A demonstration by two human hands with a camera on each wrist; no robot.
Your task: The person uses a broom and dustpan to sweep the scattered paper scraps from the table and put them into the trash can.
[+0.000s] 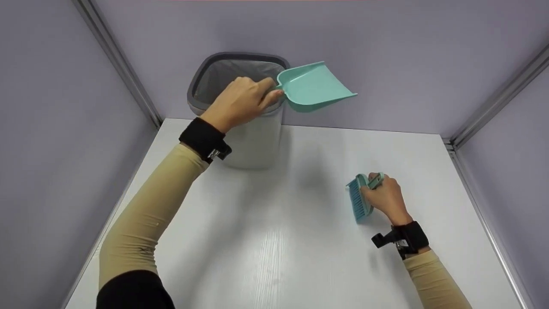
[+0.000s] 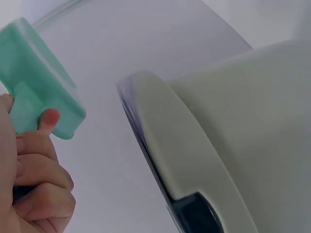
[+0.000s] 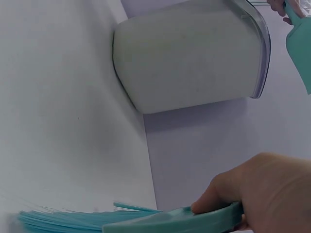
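My left hand grips the handle of a teal dustpan and holds it in the air beside the right rim of a grey waste bin. In the left wrist view my fingers curl round the handle of the dustpan, with the bin close below. On the right of the table my right hand grips a teal hand brush whose bristles touch the white tabletop. The right wrist view shows the brush under my hand.
The white table is boxed in by lilac walls with metal corner rails. The bin stands at the back left, lined with a grey bag.
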